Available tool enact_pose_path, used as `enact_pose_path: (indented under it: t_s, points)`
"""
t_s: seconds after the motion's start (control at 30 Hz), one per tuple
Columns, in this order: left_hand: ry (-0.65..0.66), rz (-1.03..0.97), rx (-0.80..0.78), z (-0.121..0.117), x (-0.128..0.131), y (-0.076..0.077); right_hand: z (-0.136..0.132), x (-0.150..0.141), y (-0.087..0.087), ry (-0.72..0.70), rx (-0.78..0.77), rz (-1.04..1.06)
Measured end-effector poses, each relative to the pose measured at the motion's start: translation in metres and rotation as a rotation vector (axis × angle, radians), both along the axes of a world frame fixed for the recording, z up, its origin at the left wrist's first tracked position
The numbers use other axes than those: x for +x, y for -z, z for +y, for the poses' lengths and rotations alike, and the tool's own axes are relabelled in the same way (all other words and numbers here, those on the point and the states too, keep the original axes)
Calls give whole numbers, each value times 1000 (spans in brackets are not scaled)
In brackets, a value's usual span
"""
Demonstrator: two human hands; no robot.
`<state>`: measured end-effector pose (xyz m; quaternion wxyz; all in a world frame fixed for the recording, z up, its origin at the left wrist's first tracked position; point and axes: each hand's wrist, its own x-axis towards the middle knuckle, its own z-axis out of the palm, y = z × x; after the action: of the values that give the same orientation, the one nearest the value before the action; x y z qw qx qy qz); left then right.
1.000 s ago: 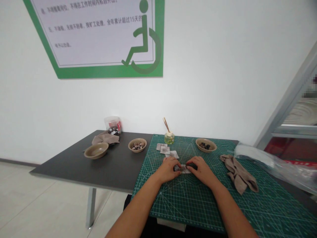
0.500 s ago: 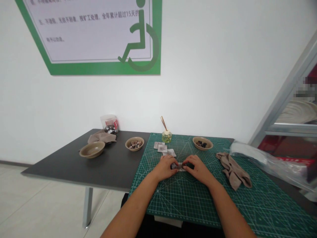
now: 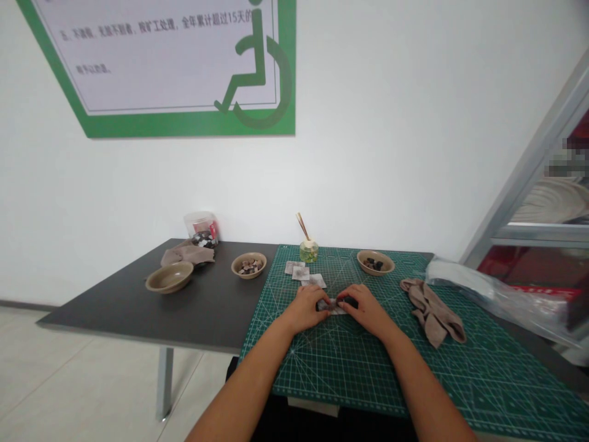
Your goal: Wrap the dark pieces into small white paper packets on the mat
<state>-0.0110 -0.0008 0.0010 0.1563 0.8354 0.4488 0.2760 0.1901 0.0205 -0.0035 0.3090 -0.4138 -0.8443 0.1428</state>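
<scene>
My left hand (image 3: 307, 309) and my right hand (image 3: 365, 310) are close together above the green cutting mat (image 3: 340, 362). Between their fingertips is a small grey-and-white patterned square (image 3: 339, 309), pinched from both sides and partly covered by the fingers. Something dark shows under the curled fingers of each hand, too small to make out. Just beyond my left hand lie several similar pale squares (image 3: 300, 274), some overlapping, flat on the mat.
A bowl with dark pieces (image 3: 375, 264) stands behind my right hand, near a brown cloth (image 3: 432, 313) and clear plastic wrap (image 3: 488, 301). A reed diffuser (image 3: 308, 250) stands at the back. Leftward are a bowl of small pieces (image 3: 249, 266), another bowl (image 3: 169, 278) and a plastic jar (image 3: 202, 228).
The fingertips have shifted slightly on the patterned square, and a little more of it shows between them. The view has tilted and shifted a little; other things lie as before.
</scene>
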Motion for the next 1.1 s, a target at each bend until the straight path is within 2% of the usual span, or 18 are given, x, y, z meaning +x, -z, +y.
enact_pose_path:
  t_s: [0.13, 0.37, 0.57, 0.77, 0.93, 1.1]
  points:
    - [1, -2, -2, 0, 0, 0, -1, 2, -1, 26, -2, 8]
    - [2, -6, 9, 0, 0, 0, -3, -1, -1, -53, -4, -7]
    - [6, 2, 7, 0, 0, 0, 0, 1, 1, 34, 29, 1]
    - [-2, 10, 16, 1, 0, 1, -3, 0, -1, -30, 34, -15]
    - [0, 10, 8, 0, 0, 0, 0, 1, 2, 19, 44, -8]
    - [-10, 26, -7, 0, 0, -1, 1, 2, 3, 5, 53, -14]
